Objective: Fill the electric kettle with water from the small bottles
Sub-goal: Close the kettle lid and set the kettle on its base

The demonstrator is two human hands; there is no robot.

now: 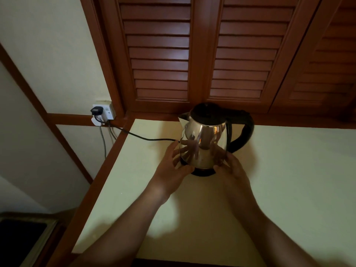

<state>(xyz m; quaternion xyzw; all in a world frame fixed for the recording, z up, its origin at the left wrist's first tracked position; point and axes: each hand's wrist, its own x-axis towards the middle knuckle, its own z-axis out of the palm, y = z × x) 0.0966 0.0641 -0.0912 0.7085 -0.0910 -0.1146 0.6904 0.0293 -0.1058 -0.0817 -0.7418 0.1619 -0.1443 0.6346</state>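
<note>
A shiny steel electric kettle (204,139) with a black lid and a black handle pointing right stands on its black base (202,172) at the back of the pale countertop (134,199). Its lid is down and its spout points left. My left hand (173,166) cups the kettle's lower left side and base, fingers spread. My right hand (233,168) holds the lower right side and base. No small bottles are in view.
A black power cord (146,138) runs from the base to a wall socket (104,112) at the left, where two plugs sit. Brown louvred shutters (202,54) rise right behind the kettle. A wooden edge (100,170) borders the counter's left side.
</note>
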